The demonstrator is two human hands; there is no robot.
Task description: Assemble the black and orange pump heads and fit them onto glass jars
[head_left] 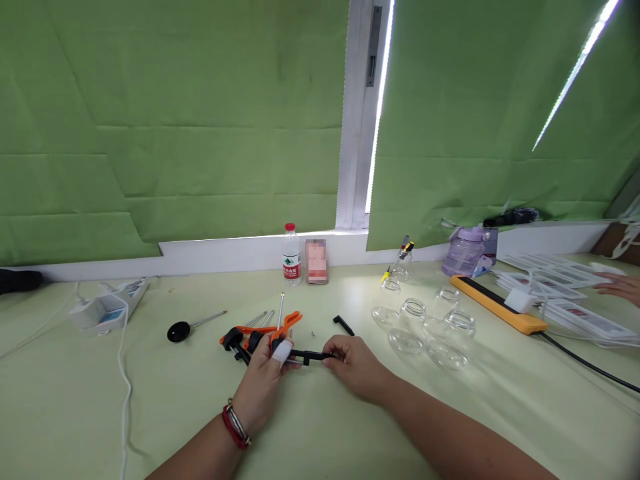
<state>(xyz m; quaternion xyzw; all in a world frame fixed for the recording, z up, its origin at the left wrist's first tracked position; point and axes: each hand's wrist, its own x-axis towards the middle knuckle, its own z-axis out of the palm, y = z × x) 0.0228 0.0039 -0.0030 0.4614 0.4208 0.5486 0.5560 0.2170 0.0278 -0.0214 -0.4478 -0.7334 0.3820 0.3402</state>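
My left hand (267, 367), with white wrapping on the thumb, is closed on a black rod-like part (313, 355) with orange pieces (290, 321) about it. At the rod's right end, the fingers of my right hand (357, 367) pinch it. Beside my left hand lie more black knobs (233, 339) and thin metal rods (281, 308); which of these are joined to the held part, I cannot tell. A short black angled piece (344, 325) rests just beyond my right hand. Tiny screw-like bits (313, 334) are on the table between them.
A round black disc on a metal stem (179, 331) lies left. Several glass jars (413, 312) stand right, near an orange power strip (495, 303). A water bottle (291, 260) and a small box (317, 262) are at the back. Another person's hand (620, 287) shows far right.
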